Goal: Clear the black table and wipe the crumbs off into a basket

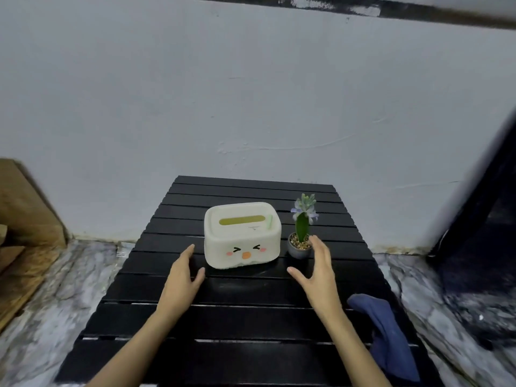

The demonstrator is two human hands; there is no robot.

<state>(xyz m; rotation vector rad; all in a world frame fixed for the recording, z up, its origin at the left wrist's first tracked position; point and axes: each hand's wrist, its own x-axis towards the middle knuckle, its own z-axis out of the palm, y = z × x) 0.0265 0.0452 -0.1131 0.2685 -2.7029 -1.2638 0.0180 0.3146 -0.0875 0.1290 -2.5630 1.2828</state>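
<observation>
The black table [243,319], made of dark slats running side to side, stands against a pale wall [223,93] and fills the lower middle of the view. Near its centre sits a cream tissue box [241,236] with rounded corners, a long slot in its lid showing yellow-green inside, and a cartoon face on the front: squeezed-shut eyes, pink cheeks, an orange beak. No tissue can be made out in the slot. Just beside the box on its right stands a small grey pot [299,249] filled with pebbles, holding an upright green plant [303,216] with pale purple flowers. A blue cloth [388,336] lies crumpled along the table's near right edge.

The left hand [183,277] hovers just left of the box, fingers spread and thumb out, gripping nothing. The right hand [318,270] is likewise spread wide, palm facing the box, its fingertips close in front of the pot; whether they touch it cannot be told.

The floor [69,280] around the table is grey-white marbled stone. Brown wooden boards [25,219] lean at the far left, and a dark panel [485,219] rises at the right. No writing can be read anywhere.
</observation>
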